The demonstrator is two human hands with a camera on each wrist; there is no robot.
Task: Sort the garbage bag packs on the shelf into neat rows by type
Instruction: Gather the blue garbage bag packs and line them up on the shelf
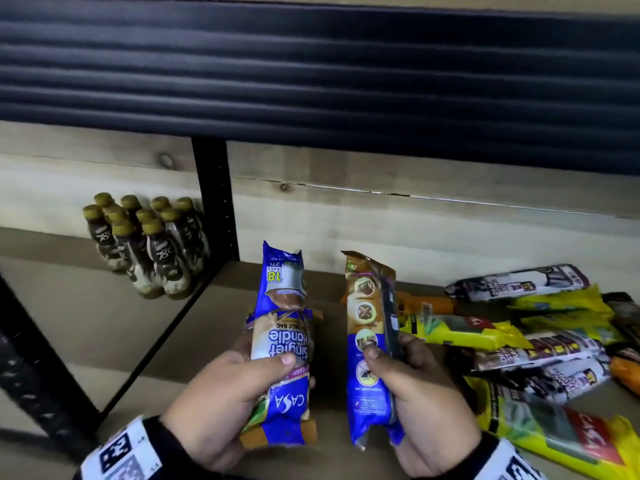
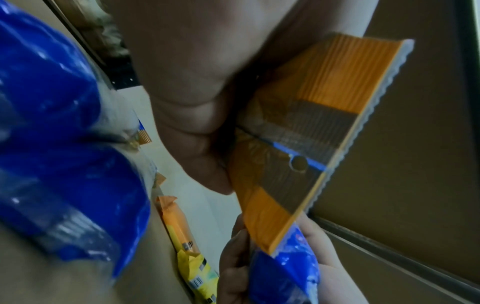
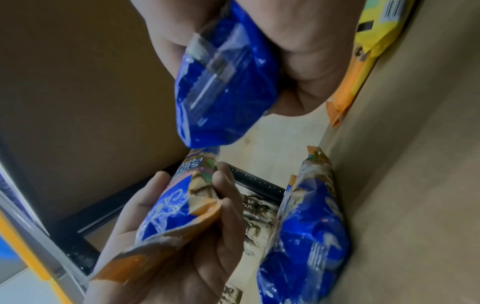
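Observation:
My left hand [image 1: 239, 386] grips a blue CASA "Singlet Handle" garbage bag pack [image 1: 282, 344] upright over the shelf, thumb across its front. The pack's orange crimped end [image 2: 324, 115] shows in the left wrist view. A second blue pack [image 1: 284, 271] lies on the shelf just behind it and also shows in the right wrist view [image 3: 306, 226]. To the right, my right hand [image 1: 412, 375] holds another blue-and-orange pack [image 1: 370, 341] edge-on, its blue end [image 3: 226, 82] squeezed in the fist. The two held packs are a little apart.
A loose pile of yellow, black-and-white and orange packs [image 1: 540, 334] covers the shelf's right side. A cluster of dark bottles with gold caps [image 1: 149, 244] stands beyond a black upright post [image 1: 214, 199] at the left. Bare shelf board [image 1: 145, 341] lies left of my hands.

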